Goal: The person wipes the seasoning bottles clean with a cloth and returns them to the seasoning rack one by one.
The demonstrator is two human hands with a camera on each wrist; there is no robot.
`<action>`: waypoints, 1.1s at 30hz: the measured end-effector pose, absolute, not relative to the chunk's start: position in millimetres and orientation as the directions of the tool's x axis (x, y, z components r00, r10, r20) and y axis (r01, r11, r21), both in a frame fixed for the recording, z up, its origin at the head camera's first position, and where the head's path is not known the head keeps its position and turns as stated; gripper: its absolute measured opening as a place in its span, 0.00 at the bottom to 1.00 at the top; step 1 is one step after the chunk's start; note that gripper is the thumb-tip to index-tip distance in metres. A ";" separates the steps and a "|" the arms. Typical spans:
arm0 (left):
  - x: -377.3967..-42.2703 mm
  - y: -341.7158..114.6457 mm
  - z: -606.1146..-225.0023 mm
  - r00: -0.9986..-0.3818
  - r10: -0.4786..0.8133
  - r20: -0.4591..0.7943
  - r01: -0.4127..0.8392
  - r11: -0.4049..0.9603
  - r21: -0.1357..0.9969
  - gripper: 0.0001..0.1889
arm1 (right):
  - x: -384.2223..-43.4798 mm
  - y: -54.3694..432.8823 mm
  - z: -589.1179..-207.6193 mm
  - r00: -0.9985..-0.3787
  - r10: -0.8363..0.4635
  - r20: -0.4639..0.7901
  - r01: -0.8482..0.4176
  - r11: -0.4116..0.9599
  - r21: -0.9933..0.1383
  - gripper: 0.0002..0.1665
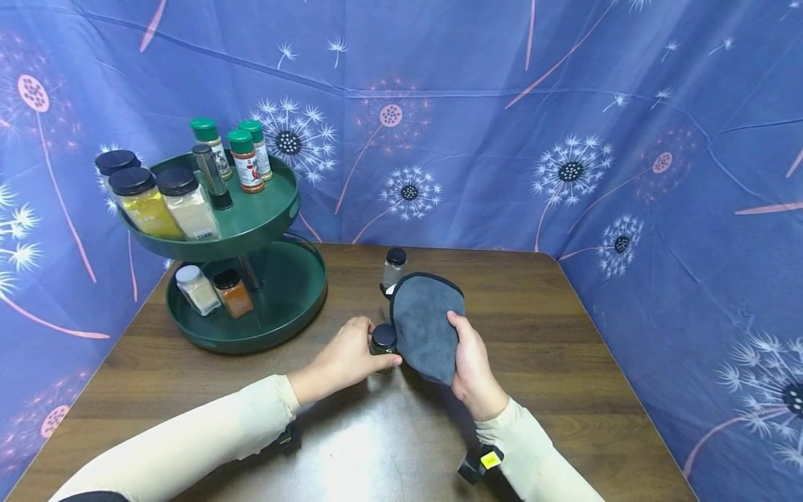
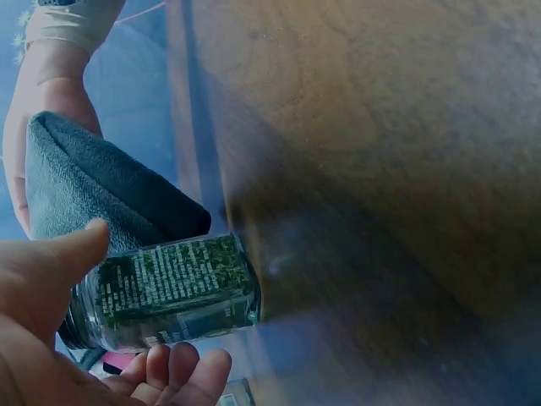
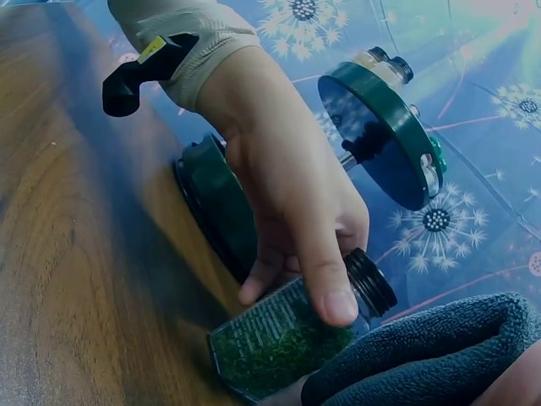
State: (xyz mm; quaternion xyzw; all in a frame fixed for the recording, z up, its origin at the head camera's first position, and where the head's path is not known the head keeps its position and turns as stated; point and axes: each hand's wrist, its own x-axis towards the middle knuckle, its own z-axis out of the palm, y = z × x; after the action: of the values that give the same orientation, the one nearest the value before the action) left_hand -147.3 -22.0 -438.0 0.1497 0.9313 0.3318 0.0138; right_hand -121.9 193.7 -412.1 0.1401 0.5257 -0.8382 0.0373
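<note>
My left hand [image 1: 345, 354] grips a clear jar of green dried herbs with a black lid [image 1: 384, 336], thumb on one side and fingers on the other. White print covers the jar's side in the left wrist view, and its base is at the wooden tabletop. In my right hand [image 1: 473, 366] is a grey plush cloth [image 1: 429, 328] with black edging, folded over and held close against the jar's right side. The right fingers are mostly hidden behind the cloth. Just beyond it stands another small black-lidded jar [image 1: 394, 266], partly covered by the cloth.
A green two-tier round rack [image 1: 282, 328] stands at the left of the table. Its upper tier carries black-lidded jars [image 1: 147, 206], green-capped shakers [image 1: 247, 164] and a dark slim bottle [image 1: 212, 178]. Below lie a white-lidded jar [image 1: 197, 289] and an orange-brown spice jar [image 1: 233, 294].
</note>
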 end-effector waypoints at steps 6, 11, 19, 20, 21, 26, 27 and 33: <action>-147.1 -23.6 -433.9 -0.957 0.279 0.078 0.264 0.732 0.628 0.26 | -122.6 189.2 -409.7 -0.960 0.084 -0.268 0.206 -0.441 -0.874 0.14; -149.4 -26.1 -431.0 -0.948 0.307 0.079 0.288 0.730 0.619 0.22 | -122.7 185.5 -410.0 -0.964 0.073 -0.255 0.199 -0.439 -0.876 0.14; -151.2 -30.0 -425.3 -0.912 0.400 0.094 0.367 0.690 0.623 0.19 | -120.8 177.1 -406.2 -0.978 0.055 -0.201 0.158 -0.432 -0.888 0.13; -151.7 -30.4 -425.5 -0.909 0.406 0.092 0.370 0.687 0.625 0.19 | -120.5 176.1 -405.9 -0.979 0.053 -0.197 0.156 -0.432 -0.888 0.13; -152.4 -30.9 -426.0 -0.906 0.413 0.088 0.372 0.683 0.628 0.19 | -120.1 175.2 -405.7 -0.980 0.050 -0.192 0.153 -0.428 -0.891 0.13; -155.6 -33.6 -425.9 -0.899 0.432 0.068 0.361 0.644 0.675 0.20 | -118.5 171.5 -409.5 -0.984 0.029 -0.176 0.148 -0.417 -0.897 0.14; -156.2 -34.1 -425.7 -0.898 0.435 0.062 0.355 0.637 0.684 0.20 | -118.2 171.1 -411.1 -0.985 0.024 -0.172 0.147 -0.412 -0.899 0.14; -157.4 -34.7 -422.7 -0.895 0.444 0.041 0.347 0.636 0.689 0.21 | -116.5 169.0 -421.3 -0.992 0.013 -0.123 0.112 -0.328 -0.938 0.16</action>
State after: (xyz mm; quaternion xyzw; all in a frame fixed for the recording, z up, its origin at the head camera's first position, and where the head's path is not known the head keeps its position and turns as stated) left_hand -157.4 -34.7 -422.7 0.2194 0.9020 0.3657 0.0664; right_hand -116.5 169.0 -421.3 0.0539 0.5788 -0.8131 0.0303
